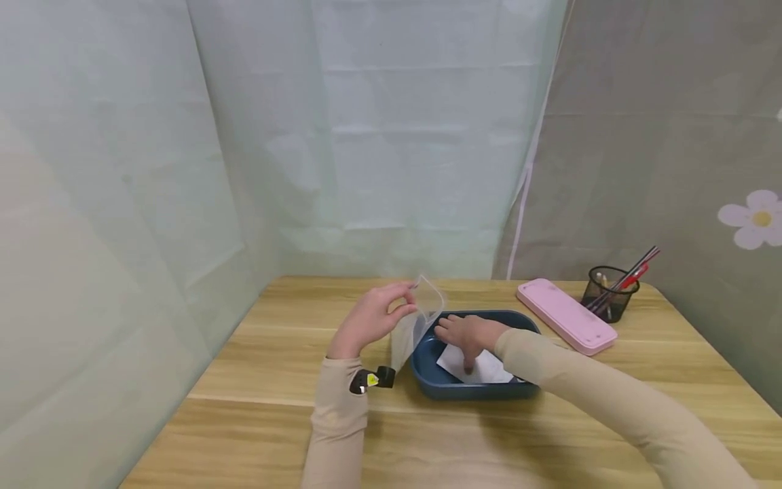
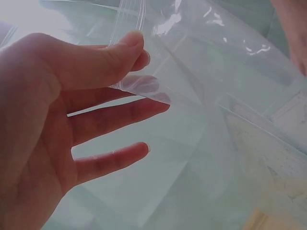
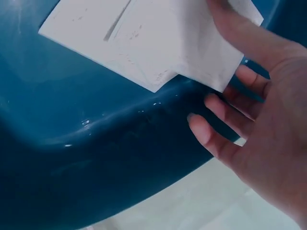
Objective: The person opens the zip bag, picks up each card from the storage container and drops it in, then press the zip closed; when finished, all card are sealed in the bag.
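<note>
My left hand (image 1: 375, 316) pinches the top edge of a clear zip bag (image 2: 192, 62) between thumb and index finger; its other fingers are stretched out behind the film. In the head view the bag hangs beside the left wall of a dark blue basin (image 1: 440, 392). My right hand (image 1: 467, 333) reaches into that basin. White papers (image 3: 129, 43) with faint print lie there, overlapping. In the right wrist view the thumb lies over one paper, and fingers come up at its edge; some fingertips are hidden.
A pink pencil case (image 1: 567, 316) lies to the right of the basin on the wooden table (image 1: 256, 401). Behind it stands a black mesh pen cup (image 1: 611, 299) holding pens. Curtains (image 1: 397, 136) hang close behind and at the left.
</note>
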Demonstrator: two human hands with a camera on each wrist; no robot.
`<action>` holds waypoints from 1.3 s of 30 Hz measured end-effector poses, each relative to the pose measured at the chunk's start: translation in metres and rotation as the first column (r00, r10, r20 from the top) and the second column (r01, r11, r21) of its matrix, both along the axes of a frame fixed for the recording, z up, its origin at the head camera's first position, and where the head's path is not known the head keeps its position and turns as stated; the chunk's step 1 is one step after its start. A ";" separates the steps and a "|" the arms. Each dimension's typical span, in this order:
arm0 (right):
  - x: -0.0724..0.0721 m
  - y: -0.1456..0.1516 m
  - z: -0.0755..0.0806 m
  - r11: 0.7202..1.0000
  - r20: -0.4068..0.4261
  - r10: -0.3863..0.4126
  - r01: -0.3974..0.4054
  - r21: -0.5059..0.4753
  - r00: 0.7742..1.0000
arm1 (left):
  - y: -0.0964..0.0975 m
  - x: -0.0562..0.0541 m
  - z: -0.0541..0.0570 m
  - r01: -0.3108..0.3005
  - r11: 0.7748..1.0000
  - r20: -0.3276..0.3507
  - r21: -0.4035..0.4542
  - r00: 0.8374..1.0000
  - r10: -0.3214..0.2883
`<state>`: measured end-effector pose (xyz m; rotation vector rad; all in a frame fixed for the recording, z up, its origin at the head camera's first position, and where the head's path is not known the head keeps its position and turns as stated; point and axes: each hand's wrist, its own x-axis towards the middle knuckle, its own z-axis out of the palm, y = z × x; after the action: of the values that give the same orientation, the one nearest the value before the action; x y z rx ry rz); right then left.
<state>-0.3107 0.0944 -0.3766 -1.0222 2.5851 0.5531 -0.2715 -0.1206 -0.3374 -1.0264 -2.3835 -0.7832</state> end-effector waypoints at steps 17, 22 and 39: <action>0.019 0.014 0.029 0.922 -0.121 0.011 -0.057 -0.383 0.993 | -0.002 -0.001 0.000 0.016 1.000 0.002 -0.010 1.000 -0.016; 0.028 0.022 0.042 0.846 -0.097 -0.048 -0.011 -0.534 0.994 | -0.003 -0.002 0.001 0.006 1.000 0.010 -0.011 1.000 -0.006; 0.028 0.045 0.044 0.538 -0.066 -0.133 0.016 -0.843 0.989 | -0.002 -0.006 -0.003 0.008 1.000 -0.023 -0.025 1.000 -0.008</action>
<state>-0.2831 0.1390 -0.3324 -1.1121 3.0065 -0.8219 -0.2775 -0.1226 -0.3400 -1.0502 -2.3773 -0.7420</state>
